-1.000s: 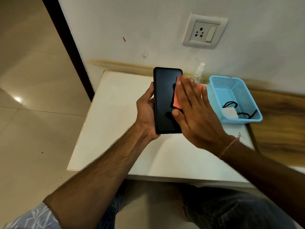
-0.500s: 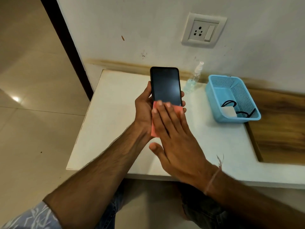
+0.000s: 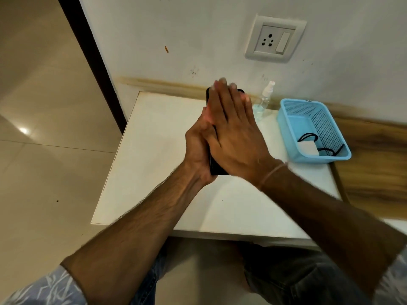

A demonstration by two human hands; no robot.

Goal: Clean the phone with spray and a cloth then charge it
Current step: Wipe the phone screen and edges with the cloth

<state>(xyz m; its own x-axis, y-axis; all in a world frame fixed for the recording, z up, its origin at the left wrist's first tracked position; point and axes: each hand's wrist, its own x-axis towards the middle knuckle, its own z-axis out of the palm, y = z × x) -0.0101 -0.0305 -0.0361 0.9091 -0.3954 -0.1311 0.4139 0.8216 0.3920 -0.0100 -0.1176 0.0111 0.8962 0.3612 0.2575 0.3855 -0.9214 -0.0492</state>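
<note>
moved: right hand [image 3: 233,133] has slid up from the phone [image 3: 215,169]'s lower end to cover its face | right hand: fingers straight, pressed flat on phone, cloth hidden beneath | left hand [image 3: 196,148]: curled round phone's left edge, above the bench [image 3: 154,150] | spray bottle [image 3: 263,103]: right of the fingertips

White table [image 3: 154,172] standing against the wall, centre of the frame.
A clear spray bottle [image 3: 263,102] is standing at its back edge, upper centre; a blue basket [image 3: 288,133] is sitting just beside it to the right, reaching the table's right edge.
</note>
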